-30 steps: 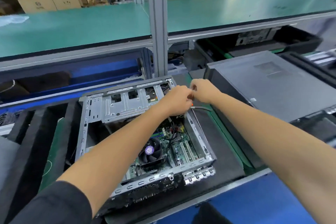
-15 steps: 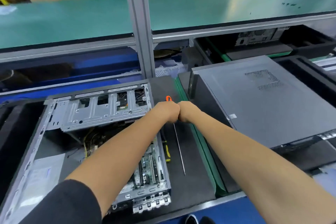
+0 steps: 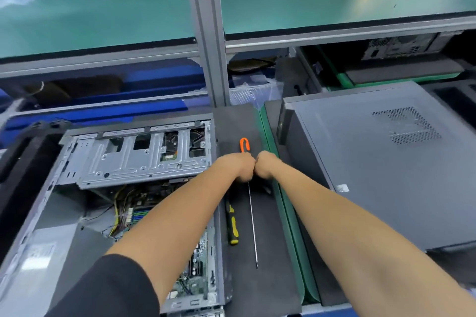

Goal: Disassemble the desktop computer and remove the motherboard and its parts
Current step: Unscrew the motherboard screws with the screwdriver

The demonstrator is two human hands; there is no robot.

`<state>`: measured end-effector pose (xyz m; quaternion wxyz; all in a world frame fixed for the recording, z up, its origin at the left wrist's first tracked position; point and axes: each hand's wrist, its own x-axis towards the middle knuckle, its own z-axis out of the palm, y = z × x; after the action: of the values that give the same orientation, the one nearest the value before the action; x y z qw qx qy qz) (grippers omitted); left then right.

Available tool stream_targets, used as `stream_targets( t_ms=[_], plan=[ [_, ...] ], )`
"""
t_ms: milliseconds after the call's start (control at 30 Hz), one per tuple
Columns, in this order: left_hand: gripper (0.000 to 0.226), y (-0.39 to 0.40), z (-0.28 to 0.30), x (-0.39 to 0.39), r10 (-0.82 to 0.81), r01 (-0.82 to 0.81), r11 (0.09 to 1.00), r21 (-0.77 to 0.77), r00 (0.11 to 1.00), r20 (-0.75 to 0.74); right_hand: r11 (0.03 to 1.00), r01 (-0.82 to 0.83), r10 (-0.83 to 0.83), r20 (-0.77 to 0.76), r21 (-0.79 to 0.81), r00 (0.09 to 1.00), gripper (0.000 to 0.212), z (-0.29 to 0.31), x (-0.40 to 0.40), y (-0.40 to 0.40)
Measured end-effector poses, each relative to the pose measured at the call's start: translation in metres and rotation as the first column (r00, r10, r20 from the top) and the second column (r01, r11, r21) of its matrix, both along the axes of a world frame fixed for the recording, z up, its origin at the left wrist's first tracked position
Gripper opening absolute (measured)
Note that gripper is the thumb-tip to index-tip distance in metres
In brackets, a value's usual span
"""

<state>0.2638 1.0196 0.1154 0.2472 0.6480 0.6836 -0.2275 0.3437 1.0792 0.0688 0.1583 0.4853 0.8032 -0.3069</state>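
Observation:
The open desktop case (image 3: pixel 46 216) lies on its side at the left. Its metal drive cage (image 3: pixel 144 159) sits at the far end, and the green motherboard (image 3: pixel 140 212) with its wires shows below it, partly hidden by my left forearm. My left hand (image 3: pixel 238 166) grips a long screwdriver by its orange handle (image 3: pixel 244 144), just right of the case. The thin shaft (image 3: pixel 253 226) points back toward me over the black mat (image 3: pixel 273 252). My right hand (image 3: pixel 265 166) is curled into a fist and touches my left hand. Whether it holds anything is hidden.
A yellow-and-black screwdriver (image 3: pixel 233 224) lies on the mat beside the case wall. A closed grey computer case (image 3: pixel 381 162) fills the right side. An aluminium post (image 3: pixel 206 33) rises behind, carrying a green shelf (image 3: pixel 103 15). Black foam trays line the left edge.
Both hands have come away from the case's far right corner to the mat right of it, taking the orange-handled screwdriver along. Over the last half second they barely moved.

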Motion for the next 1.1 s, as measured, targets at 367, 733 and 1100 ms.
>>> stream_targets(
  t_ms=[367,733,1100],
  plan=[
    [0.033,-0.007,-0.002,0.002,0.012,-0.020,0.986,-0.164,0.999,-0.048,0.982,0.184,-0.187,-0.073,-0.043,0.980,0.037,-0.016,-0.027,0.014],
    [0.012,-0.008,-0.006,0.002,0.027,-0.027,0.997,-0.068,1.000,-0.014,0.995,0.096,-0.096,0.007,0.035,0.995,0.026,-0.012,-0.030,0.015],
    [0.013,-0.012,0.017,0.011,0.102,-0.118,0.987,0.106,0.983,0.150,0.872,0.008,0.089,-0.175,0.490,0.981,0.010,0.071,-0.033,0.002]
  ],
)
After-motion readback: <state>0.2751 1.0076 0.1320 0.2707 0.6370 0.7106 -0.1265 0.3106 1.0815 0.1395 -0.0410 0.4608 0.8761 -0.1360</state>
